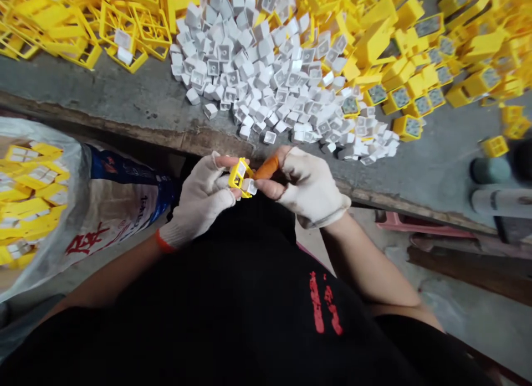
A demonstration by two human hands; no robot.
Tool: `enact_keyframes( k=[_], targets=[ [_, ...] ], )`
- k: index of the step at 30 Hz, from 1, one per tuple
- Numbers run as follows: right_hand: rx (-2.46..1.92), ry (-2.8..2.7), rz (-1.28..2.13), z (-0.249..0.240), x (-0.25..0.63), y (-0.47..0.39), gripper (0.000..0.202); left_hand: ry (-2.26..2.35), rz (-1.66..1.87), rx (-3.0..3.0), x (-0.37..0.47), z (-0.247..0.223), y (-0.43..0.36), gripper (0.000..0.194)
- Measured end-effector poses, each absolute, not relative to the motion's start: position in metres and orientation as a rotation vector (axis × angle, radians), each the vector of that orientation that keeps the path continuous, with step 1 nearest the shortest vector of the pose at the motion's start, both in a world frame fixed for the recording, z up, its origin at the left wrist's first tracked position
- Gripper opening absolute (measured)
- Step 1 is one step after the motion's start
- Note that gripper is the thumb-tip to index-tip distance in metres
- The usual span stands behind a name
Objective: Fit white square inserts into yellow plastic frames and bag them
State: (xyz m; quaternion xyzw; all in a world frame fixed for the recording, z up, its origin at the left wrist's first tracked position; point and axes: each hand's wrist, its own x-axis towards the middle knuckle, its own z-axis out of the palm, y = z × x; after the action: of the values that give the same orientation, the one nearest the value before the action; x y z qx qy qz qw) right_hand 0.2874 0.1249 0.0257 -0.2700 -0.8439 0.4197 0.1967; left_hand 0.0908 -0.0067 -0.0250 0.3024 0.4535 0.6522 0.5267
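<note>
My left hand (pixel 203 195), in a white fingerless glove with an orange cuff, pinches a small yellow plastic frame (pixel 236 178) just in front of my body. One white piece shows inside the frame's upper part. My right hand (pixel 310 184), also gloved, has an orange cover on its index finger. Between that finger and the thumb it grips a small white plastic cap (pixel 250 186), which is at the lower right side of the frame. How far the cap sits inside the frame I cannot tell.
A heap of white caps (pixel 257 70) lies on the grey table (pixel 137 92), with yellow frames (pixel 54 20) to its left and yellow blocks (pixel 399 70) to its right. An open sack (pixel 120 181) of yellow-and-white pieces stands at left. A cylindrical object (pixel 501 202) lies at right.
</note>
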Motion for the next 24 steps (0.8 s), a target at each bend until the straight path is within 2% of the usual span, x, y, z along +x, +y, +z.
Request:
enact_keyframes(
  k=[3,7,10,14,16,21,24],
  targets=[
    [-0.775,-2.315,1.318,0.021,0.281,0.112,0.045,1.041,1.636,0.904,0.093,-0.032,-0.011,0.046],
    [-0.832,-2.314,1.186,0.014,0.283,0.104,0.051,1.071,1.547,0.704,0.095,-0.026,-0.016,0.037],
    [-0.914,-2.203,0.954,0.011,0.291,0.115,0.044,1.029,1.483,0.435,0.095,-0.017,-0.014,0.037],
    [-1.121,-2.304,0.447,0.004,0.295,0.149,0.022,0.936,1.426,0.226,0.089,-0.012,-0.006,0.047],
    [-1.155,-2.474,0.299,0.000,0.291,0.161,0.027,0.907,1.428,0.151,0.087,-0.012,-0.004,0.048],
    [-1.146,-2.604,0.348,0.000,0.281,0.161,0.018,0.892,1.399,0.108,0.087,-0.017,-0.003,0.045],
    [-0.787,-2.591,0.420,0.016,0.285,0.150,0.022,0.839,1.311,0.119,0.089,-0.020,-0.003,0.038]
  ],
)
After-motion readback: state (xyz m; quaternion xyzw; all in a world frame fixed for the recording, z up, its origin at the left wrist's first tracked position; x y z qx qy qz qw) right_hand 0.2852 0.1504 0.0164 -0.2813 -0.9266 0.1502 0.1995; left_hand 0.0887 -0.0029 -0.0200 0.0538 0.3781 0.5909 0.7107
